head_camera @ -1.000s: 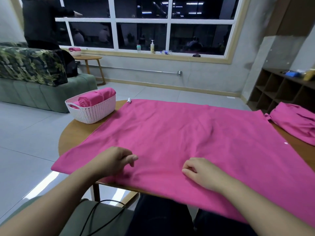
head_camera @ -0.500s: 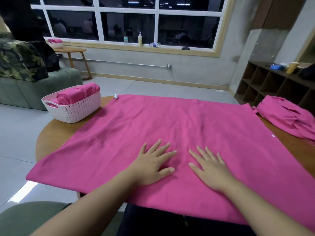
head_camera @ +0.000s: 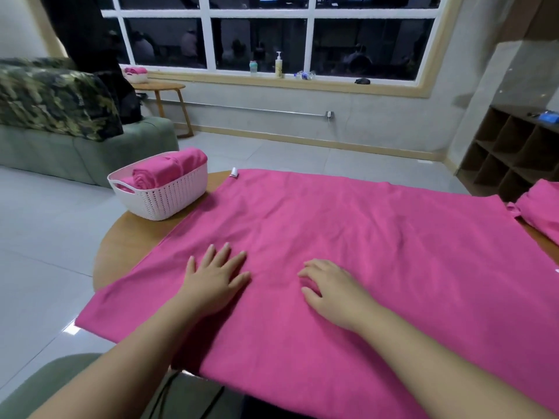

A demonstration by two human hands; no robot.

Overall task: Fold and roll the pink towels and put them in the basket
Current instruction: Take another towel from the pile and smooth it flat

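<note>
Wooden table (head_camera: 127, 246), pink towel (head_camera: 348, 237) spread, both hands flat-ish

No text, brand, number or sign can be read anywhere. The small white tag (head_camera: 234, 172) at the far left corner of the spread towel (head_camera: 348, 252) is too small to show any print.

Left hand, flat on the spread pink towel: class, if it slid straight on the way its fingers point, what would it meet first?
Only more of the spread towel ahead of the left hand. The basket probably lies left of that line, though depth is uncertain.
</note>
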